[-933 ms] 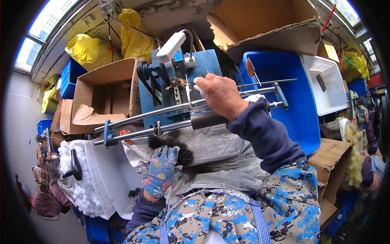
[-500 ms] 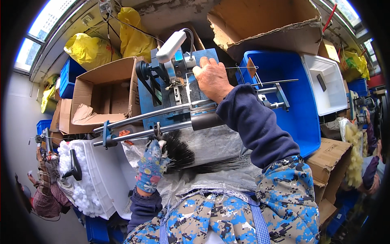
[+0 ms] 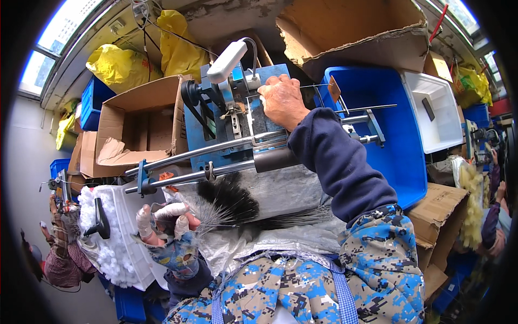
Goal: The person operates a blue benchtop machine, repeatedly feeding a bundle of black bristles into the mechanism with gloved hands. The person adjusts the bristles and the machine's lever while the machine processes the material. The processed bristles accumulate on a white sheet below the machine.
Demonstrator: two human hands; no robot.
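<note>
My right hand is closed on the blue bench machine, right of its white lamp-like head. Whatever its fingers grip is hidden beneath them. Below the machine's steel rails, my left hand is turned with its fingers curled but apart. Pale tape wraps several of its fingertips, and a floral sleeve or cut-off glove covers the wrist. Beside its thumb, thin pale bristle ends fan out from a dark bristle bundle on the silvery sheet over my lap. I see nothing clearly held in that hand.
A blue tub stands right of the machine, with a white bin beyond. Cardboard boxes flank the left side. A hair dryer lies on white tufts in a pale tub. Other people work at both edges.
My left hand has moved left, away from the dark bristles, and turned over so its taped fingers show. My right hand stays at the machine, its fingers more curled.
</note>
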